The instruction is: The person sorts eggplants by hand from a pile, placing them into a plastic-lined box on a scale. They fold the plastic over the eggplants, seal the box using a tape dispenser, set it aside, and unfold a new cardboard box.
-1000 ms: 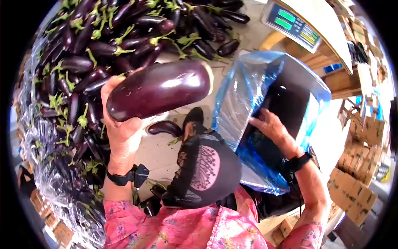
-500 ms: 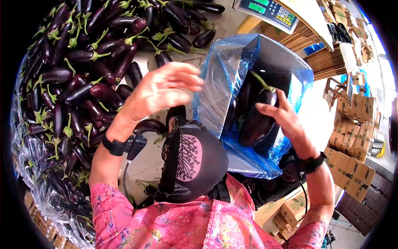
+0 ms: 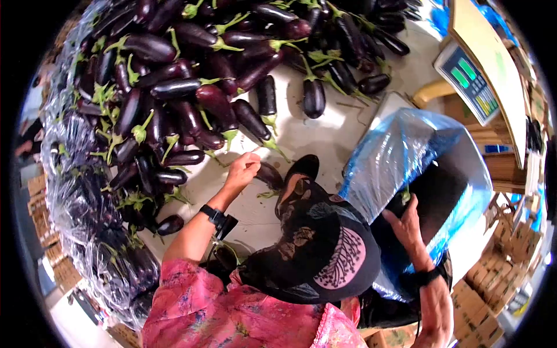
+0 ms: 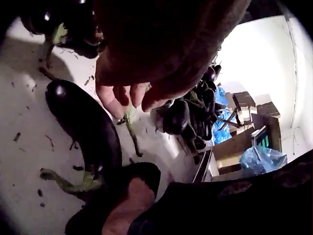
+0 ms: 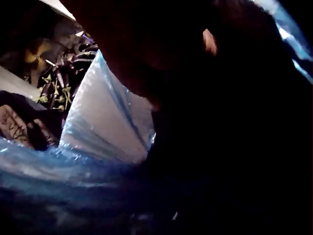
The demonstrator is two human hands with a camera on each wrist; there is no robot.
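In the head view my left hand (image 3: pixel 242 173) is low over the pale floor, fingers loosely bent and holding nothing. Right past its fingertips, in the left wrist view, shows the green stem (image 4: pixel 131 129) of an eggplant. Another eggplant (image 4: pixel 90 122) lies beside the hand, close to the person's foot. My right hand (image 3: pixel 409 229) is inside the blue-lined box (image 3: pixel 400 145), its thumb and fingers round the top of a dark eggplant (image 3: pixel 397 204), whose lower part is lost in shadow. The right wrist view is mostly dark, with the plastic liner (image 5: pixel 105 117) lit at one side.
A large heap of eggplants (image 3: pixel 191 110) spreads across the left and back, edged by clear plastic sheeting (image 3: pixel 75 174). A scale display (image 3: pixel 467 81) stands beyond the box. Stacked cartons (image 3: pixel 510 249) line the right side. The person's cap (image 3: pixel 342 255) covers part of the floor.
The large eggplant passed from my left hand to the right and went into the box. My left hand then moved from beside the box to the floor near the heap.
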